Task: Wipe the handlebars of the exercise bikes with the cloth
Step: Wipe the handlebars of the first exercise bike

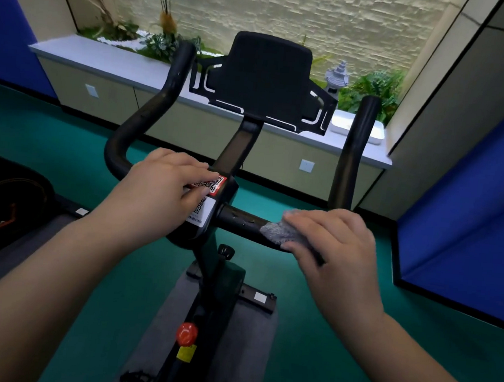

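A black exercise bike handlebar (242,218) runs across the middle of the view, with two horns curving up at the left (148,113) and right (353,150). My right hand (331,242) presses a grey fluffy cloth (277,232) around the right part of the crossbar, fingers wrapped over it. My left hand (167,184) rests flat on the left side of the bar next to the centre clamp, fingers lying on the stickers (205,199). It holds nothing. A black tablet holder (265,77) stands above the stem.
The bike's frame with a red knob (186,334) drops below onto a grey mat (233,340) on green carpet. A treadmill (2,201) lies at the left. A low white ledge (104,58) with plants, a white tray (358,130) and blue panels ring the area.
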